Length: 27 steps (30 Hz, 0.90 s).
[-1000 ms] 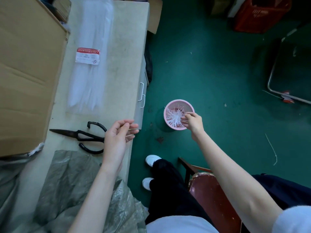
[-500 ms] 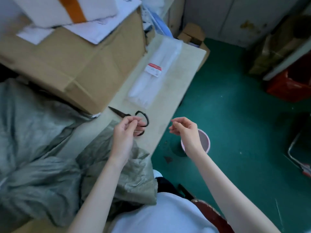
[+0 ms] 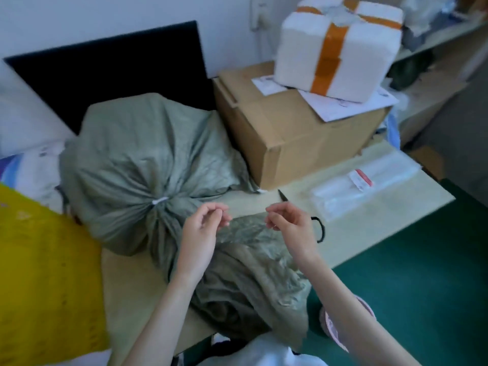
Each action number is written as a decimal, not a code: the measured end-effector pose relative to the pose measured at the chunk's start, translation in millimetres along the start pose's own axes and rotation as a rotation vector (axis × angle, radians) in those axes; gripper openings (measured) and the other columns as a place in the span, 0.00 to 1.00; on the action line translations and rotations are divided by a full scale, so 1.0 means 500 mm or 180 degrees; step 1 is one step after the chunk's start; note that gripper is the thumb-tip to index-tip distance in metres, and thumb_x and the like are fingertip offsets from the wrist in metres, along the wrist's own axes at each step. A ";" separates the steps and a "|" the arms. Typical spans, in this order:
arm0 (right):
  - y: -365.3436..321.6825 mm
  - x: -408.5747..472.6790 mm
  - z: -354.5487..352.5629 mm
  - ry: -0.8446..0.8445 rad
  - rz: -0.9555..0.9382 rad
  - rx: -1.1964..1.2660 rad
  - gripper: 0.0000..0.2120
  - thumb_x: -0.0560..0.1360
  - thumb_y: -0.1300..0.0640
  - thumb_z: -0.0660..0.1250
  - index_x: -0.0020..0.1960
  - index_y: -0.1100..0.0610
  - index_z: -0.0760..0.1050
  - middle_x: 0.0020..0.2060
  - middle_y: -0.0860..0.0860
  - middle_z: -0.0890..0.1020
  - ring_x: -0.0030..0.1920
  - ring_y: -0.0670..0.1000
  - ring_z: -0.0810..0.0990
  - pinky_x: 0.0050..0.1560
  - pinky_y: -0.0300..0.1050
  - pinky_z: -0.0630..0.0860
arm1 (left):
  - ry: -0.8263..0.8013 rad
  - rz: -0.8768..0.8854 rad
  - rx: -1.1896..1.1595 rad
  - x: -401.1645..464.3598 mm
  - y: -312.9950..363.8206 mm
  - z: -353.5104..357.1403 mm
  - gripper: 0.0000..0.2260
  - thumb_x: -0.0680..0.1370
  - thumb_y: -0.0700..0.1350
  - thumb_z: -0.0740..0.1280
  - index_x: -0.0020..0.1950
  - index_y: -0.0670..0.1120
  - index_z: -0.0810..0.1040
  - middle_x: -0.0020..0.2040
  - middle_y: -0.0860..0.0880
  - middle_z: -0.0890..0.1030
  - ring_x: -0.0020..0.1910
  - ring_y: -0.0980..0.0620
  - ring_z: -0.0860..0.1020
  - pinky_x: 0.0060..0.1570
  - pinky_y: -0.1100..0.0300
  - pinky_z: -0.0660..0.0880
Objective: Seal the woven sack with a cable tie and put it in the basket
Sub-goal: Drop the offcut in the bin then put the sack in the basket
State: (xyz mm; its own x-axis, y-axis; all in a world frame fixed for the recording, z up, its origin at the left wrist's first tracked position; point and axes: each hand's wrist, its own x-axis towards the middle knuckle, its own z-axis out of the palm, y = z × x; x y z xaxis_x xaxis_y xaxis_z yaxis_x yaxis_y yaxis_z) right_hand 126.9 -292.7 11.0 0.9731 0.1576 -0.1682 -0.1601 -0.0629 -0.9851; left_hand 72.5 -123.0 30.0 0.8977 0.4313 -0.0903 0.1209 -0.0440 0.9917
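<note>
While both hands hover apart above the table (image 3: 369, 217), the left hand (image 3: 203, 231) and right hand (image 3: 289, 225) each curl their fingers in a pinch; whether they grasp anything cannot be told. Beyond the left hand sits the green woven sack (image 3: 148, 165), neck cinched by a white cable tie (image 3: 160, 201).

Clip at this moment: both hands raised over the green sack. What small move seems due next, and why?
Probably lower both hands to the sack's neck. The woven sack already has a white cable tie cinched around its gathered neck, while the left hand and right hand hover apart above its loose tail, fingers curled. Whether either pinches something thin is unclear.
</note>
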 end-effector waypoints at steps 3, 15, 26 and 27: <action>-0.015 0.013 0.044 -0.0271 -0.0113 -0.0075 0.05 0.75 0.68 0.63 0.47 0.63 0.78 0.34 0.56 0.81 0.35 0.47 0.79 0.42 0.37 0.76 | 0.0333 0.0103 0.0022 -0.006 -0.005 -0.045 0.10 0.80 0.36 0.61 0.44 0.45 0.80 0.38 0.47 0.81 0.39 0.55 0.79 0.43 0.65 0.76; -0.035 0.050 0.170 -0.0985 -0.0651 -0.1017 0.04 0.75 0.63 0.67 0.47 0.58 0.79 0.40 0.52 0.82 0.40 0.47 0.79 0.40 0.34 0.73 | 0.1724 -0.0507 0.0868 -0.016 -0.107 -0.162 0.16 0.74 0.42 0.71 0.59 0.45 0.71 0.57 0.48 0.70 0.55 0.48 0.73 0.58 0.55 0.71; -0.023 0.064 0.174 -0.0883 -0.0819 -0.1455 0.07 0.74 0.65 0.65 0.48 0.56 0.78 0.41 0.49 0.81 0.38 0.39 0.77 0.35 0.30 0.74 | 0.1316 -0.2157 0.0854 0.028 -0.175 -0.088 0.57 0.62 0.64 0.76 0.76 0.47 0.42 0.75 0.39 0.51 0.74 0.38 0.53 0.70 0.43 0.57; -0.020 0.065 0.173 -0.0869 -0.0819 -0.1475 0.07 0.74 0.65 0.65 0.47 0.56 0.78 0.41 0.50 0.81 0.37 0.38 0.77 0.34 0.29 0.74 | 0.1325 -0.2257 0.0933 0.034 -0.178 -0.089 0.58 0.61 0.64 0.76 0.76 0.47 0.41 0.75 0.39 0.52 0.73 0.38 0.54 0.69 0.43 0.57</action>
State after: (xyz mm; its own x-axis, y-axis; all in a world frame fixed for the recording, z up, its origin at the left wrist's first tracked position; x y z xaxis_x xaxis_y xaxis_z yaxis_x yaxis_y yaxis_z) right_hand 146.0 -201.5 12.5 0.8833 0.4687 0.0102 0.2241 -0.4030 -0.8873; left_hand 58.3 -71.8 -55.9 0.3486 0.7365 -0.5797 0.7480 0.1541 0.6456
